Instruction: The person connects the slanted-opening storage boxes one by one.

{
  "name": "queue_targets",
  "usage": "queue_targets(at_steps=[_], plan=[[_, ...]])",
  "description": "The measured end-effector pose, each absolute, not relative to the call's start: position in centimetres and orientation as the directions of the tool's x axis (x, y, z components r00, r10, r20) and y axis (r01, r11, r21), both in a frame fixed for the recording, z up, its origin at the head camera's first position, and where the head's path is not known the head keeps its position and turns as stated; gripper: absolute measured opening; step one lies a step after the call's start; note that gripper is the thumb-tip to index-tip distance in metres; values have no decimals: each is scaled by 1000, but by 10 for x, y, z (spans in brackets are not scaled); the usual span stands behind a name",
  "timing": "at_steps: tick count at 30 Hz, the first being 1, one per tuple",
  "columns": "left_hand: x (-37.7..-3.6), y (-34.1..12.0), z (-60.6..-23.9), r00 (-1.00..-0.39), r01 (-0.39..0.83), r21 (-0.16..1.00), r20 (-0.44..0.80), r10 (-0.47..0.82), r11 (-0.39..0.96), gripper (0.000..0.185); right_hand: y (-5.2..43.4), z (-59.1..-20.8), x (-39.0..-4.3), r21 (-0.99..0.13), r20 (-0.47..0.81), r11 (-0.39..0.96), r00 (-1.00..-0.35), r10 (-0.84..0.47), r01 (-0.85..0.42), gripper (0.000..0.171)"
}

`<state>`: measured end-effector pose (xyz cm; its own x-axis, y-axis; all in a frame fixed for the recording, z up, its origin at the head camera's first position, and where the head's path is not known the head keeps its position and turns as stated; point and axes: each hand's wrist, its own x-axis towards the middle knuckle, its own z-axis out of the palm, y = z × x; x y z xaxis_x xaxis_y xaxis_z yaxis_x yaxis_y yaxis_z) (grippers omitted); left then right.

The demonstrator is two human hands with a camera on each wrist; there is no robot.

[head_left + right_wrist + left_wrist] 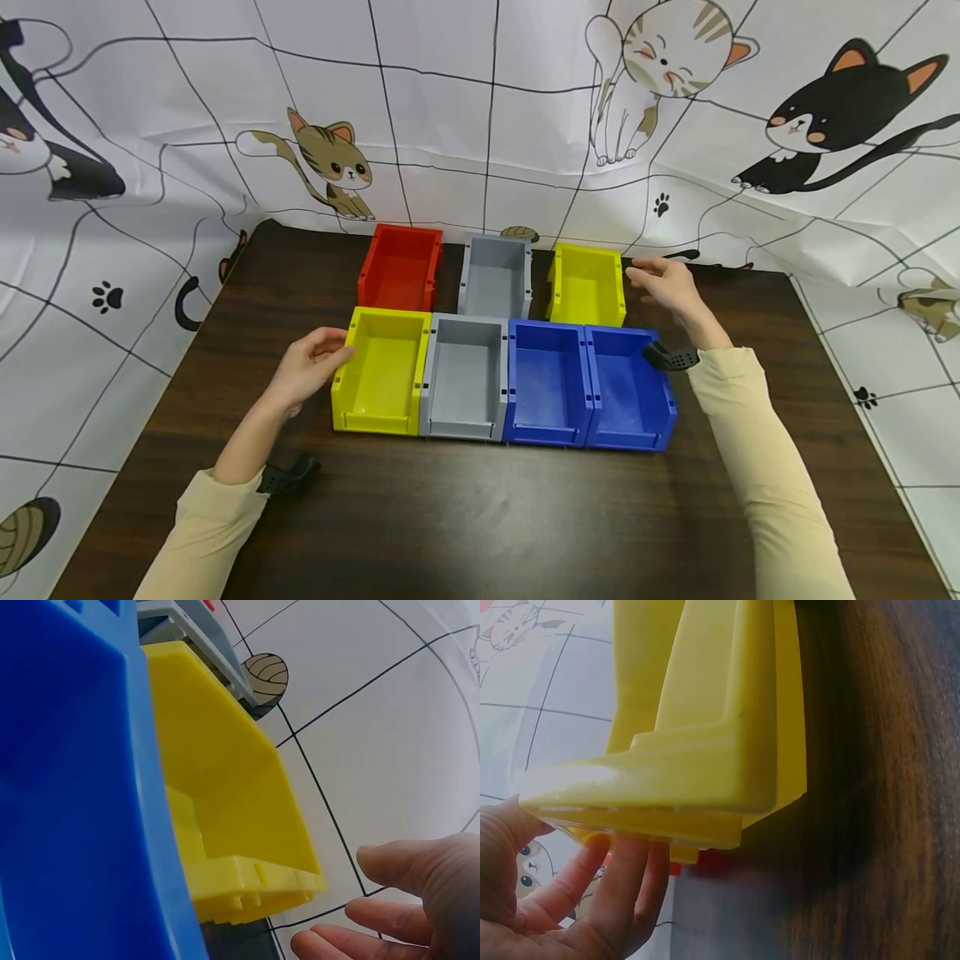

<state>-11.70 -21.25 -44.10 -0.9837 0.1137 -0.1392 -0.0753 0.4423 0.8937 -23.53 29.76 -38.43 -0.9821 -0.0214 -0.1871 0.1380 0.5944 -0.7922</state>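
My left hand (303,367) is at the left side of the front-row yellow bin (384,367). In the left wrist view its fingers (619,889) touch the outside of the bin's wall, and the thumb is right at the rim. To the right of the back-row yellow bin (588,287), my right hand (667,287) holds nothing, its fingers loosely extended toward the bin's side. The right wrist view shows a gap between that hand and the yellow bin (225,765). All the bins look bare inside.
A grey bin (465,375) and two blue bins (547,383) (626,387) continue the front row. Behind stand a red bin (401,267) and another grey bin (495,275). A white cat-print sheet (450,108) rises behind the dark wooden table (465,517).
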Motion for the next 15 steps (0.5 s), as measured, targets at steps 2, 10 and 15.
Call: queue_targets(at_steps=[2,10,15], plan=[[-117,-212,-441,-986,-65,901,-125,113,429,47,296,-385,-239,-790,-188,597,-982,-21,139,58],[-116,-212,-441,-993,-40,898,-84,81,438,42,287,-391,-247,-789,-202,599,-978,-42,137,54],[-117,-216,-441,-993,-61,891,-101,66,450,44,282,-394,-252,-798,-214,580,-977,-21,163,53]])
